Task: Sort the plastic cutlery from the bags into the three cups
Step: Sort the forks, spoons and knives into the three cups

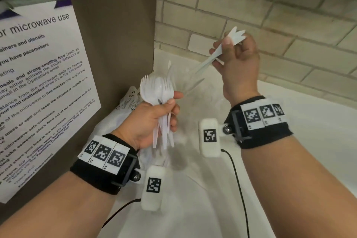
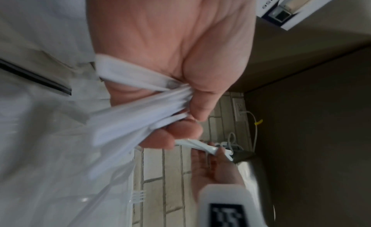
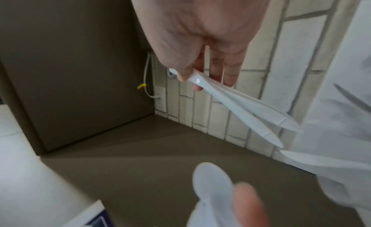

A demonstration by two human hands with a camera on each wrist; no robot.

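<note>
My left hand (image 1: 170,110) grips a bundle of white plastic forks and spoons (image 1: 158,91) by the handles, heads up, above the white counter (image 1: 289,141). In the left wrist view the handles (image 2: 140,103) fan out of the left hand (image 2: 190,119). Higher and to the right, my right hand (image 1: 228,52) pinches several white plastic knives (image 1: 206,63), blades slanting down-left. The right wrist view shows the right hand (image 3: 204,78) holding the knives (image 3: 251,111) near one end. Behind the bundle stands something clear with white cutlery upright in it (image 1: 170,69); I cannot tell whether it is a cup.
A crumpled clear plastic bag (image 1: 129,100) lies on the counter in the corner under my left hand. A brown panel with a microwave notice (image 1: 38,83) closes off the left. A pale tiled wall (image 1: 270,15) runs along the back. Black cables (image 1: 237,179) trail from the wrist cameras.
</note>
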